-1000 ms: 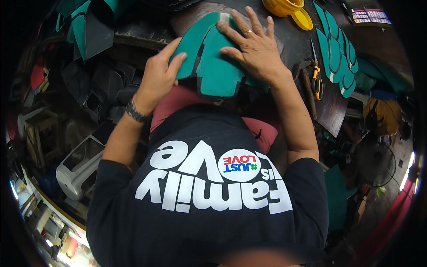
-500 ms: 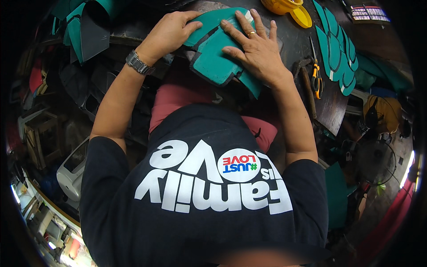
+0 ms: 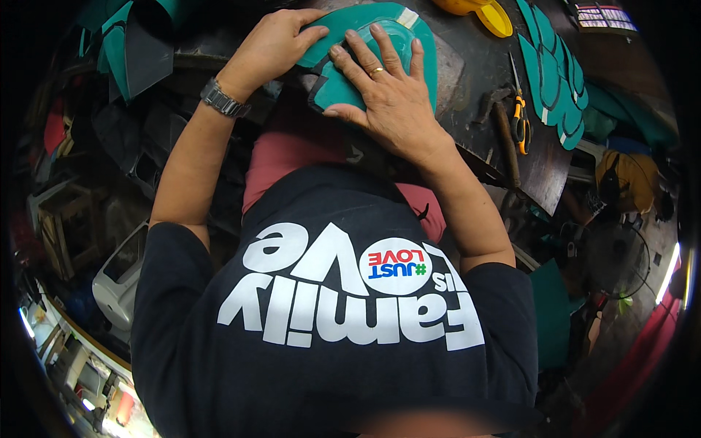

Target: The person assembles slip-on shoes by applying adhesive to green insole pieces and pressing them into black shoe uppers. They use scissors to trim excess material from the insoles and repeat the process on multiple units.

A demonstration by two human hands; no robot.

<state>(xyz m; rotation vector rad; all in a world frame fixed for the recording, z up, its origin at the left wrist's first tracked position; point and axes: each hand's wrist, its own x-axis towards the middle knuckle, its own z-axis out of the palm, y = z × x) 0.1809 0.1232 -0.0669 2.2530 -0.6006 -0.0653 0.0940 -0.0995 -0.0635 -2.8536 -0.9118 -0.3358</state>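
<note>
A green leather-like piece (image 3: pixel 338 29) with black edging and a small white patch lies at the near edge of the dark table. It has overlapping layers, and its rounded side shows to the right of my fingers. My left hand (image 3: pixel 281 45) grips the piece's left edge between thumb and fingers; the fingertips are partly hidden. Across the top of the piece rests my right hand (image 3: pixel 394 102), flat with fingers spread, wearing a ring. It covers much of the piece's middle.
Right of my right hand, a hammer (image 3: pixel 505 139) and orange-handled scissors (image 3: pixel 520 120) lie on the table (image 3: pixel 475 44). Beyond them are several overlapping green pieces (image 3: pixel 548 69) and a yellow container (image 3: pixel 493 20). More green pieces (image 3: pixel 117 58) hang at the far left.
My right hand has slid left over the green piece. The piece's lower flap, earlier sticking out toward me, no longer shows, and its rounded right side is now uncovered. My left hand keeps its grip, slightly shifted.
</note>
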